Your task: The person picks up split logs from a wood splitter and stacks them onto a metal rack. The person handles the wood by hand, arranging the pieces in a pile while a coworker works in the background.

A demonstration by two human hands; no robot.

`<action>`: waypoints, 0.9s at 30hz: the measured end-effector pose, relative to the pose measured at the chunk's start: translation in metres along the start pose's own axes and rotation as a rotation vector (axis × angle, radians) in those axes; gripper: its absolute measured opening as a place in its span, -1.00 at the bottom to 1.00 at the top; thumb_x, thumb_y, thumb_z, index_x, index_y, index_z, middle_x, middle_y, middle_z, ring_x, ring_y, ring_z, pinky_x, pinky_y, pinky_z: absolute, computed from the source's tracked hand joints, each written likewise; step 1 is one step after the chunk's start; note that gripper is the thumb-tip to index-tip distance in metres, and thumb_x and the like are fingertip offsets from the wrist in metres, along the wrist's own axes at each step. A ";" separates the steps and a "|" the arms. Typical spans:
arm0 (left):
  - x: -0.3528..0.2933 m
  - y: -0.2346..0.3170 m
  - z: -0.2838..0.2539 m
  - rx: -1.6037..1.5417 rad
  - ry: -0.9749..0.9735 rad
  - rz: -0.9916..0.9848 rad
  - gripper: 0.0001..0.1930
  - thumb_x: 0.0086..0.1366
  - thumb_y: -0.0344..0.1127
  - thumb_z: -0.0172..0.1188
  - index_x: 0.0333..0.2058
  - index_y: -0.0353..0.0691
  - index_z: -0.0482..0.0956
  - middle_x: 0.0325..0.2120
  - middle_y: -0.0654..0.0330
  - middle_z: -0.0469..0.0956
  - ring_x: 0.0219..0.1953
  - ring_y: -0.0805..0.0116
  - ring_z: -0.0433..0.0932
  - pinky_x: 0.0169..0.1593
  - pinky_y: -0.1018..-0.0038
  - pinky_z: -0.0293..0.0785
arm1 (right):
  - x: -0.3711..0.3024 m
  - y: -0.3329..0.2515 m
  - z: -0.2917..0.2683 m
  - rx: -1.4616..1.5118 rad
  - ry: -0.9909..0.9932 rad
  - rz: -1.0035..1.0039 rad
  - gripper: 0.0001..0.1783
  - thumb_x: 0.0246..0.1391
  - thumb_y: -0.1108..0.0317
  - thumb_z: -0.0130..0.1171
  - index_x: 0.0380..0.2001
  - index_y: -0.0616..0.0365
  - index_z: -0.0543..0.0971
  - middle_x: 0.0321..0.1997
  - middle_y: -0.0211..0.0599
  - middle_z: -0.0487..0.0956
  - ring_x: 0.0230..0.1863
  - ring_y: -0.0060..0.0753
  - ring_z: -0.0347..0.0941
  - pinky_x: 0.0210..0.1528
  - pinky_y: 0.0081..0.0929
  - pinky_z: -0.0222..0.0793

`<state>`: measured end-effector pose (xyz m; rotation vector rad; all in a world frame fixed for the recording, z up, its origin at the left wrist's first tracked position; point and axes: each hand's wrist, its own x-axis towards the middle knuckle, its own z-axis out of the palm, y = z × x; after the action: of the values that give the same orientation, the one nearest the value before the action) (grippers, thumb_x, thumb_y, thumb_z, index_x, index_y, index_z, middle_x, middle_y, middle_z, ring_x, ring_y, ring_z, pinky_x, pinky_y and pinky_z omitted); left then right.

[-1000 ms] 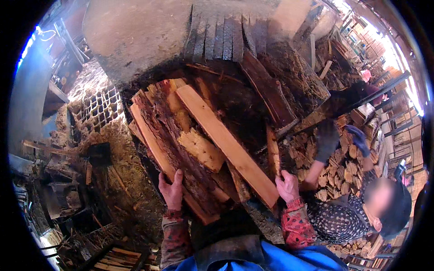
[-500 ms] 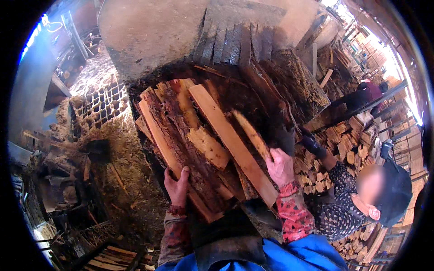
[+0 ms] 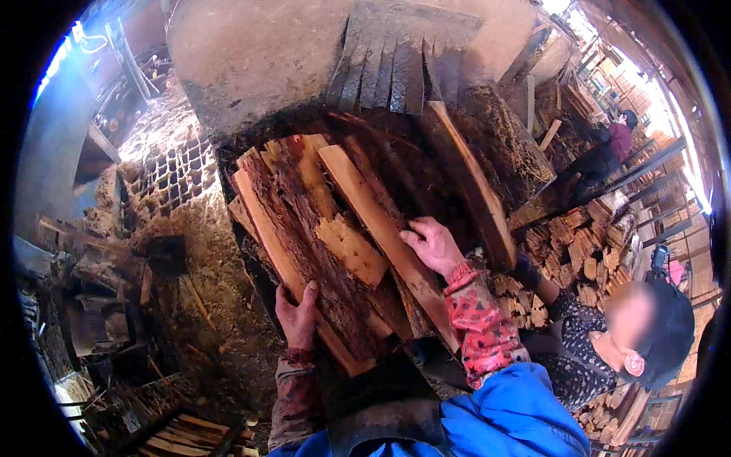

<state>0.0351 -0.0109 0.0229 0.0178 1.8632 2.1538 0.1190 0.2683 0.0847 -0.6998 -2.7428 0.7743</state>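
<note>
Dim shed interior, daylight leaking in at both flanks, fisheye view.
Far right: white glare burns out the gaps along the slatted wall point(image 3: 695, 164). Upper left: bluish flare and haze; strong light whitens the floor around a metal grid point(image 3: 175, 171). Faint sheen on the dark strips point(image 3: 398, 76). Deep shadow beyond the pale plank point(image 3: 377, 221); lower left murky, detail lost. Both hands moderately lit, readable. Soft blur masks part of a co-worker point(image 3: 670, 327). Edges bow toward black rim.
</note>
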 end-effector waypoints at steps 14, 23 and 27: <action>0.002 -0.007 -0.007 -0.022 0.000 -0.003 -0.56 0.14 -0.27 0.32 -0.10 -0.40 0.41 -0.23 0.17 0.53 -0.21 0.46 0.46 -0.09 0.52 0.40 | -0.001 0.062 0.003 -0.490 -0.073 0.249 -0.27 -0.10 0.16 0.28 0.17 0.04 0.31 0.22 -0.01 0.22 0.18 0.16 0.18 0.15 -0.10 0.24; -0.002 0.006 -0.001 -0.034 -0.010 -0.053 -0.57 0.15 -0.30 0.31 -0.08 -0.38 0.40 -0.22 0.18 0.52 -0.21 0.47 0.46 -0.08 0.53 0.39 | 0.022 0.087 -0.011 -0.003 -0.056 0.209 -0.46 -0.07 0.09 0.16 -0.08 0.28 0.52 -0.15 0.13 0.52 -0.04 0.07 0.43 0.06 -0.25 0.33; -0.002 0.008 -0.001 -0.026 -0.001 -0.023 -0.55 0.14 -0.28 0.32 -0.08 -0.37 0.40 -0.21 0.18 0.52 -0.20 0.46 0.46 -0.08 0.52 0.39 | 0.039 0.042 -0.006 0.070 -0.019 0.138 -0.50 0.00 0.04 0.11 -0.17 0.29 0.56 -0.26 0.18 0.55 -0.16 0.11 0.49 -0.07 -0.22 0.38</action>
<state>0.0352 -0.0134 0.0305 -0.0084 1.8256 2.1618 0.1032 0.3220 0.0703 -0.8786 -2.6916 0.9054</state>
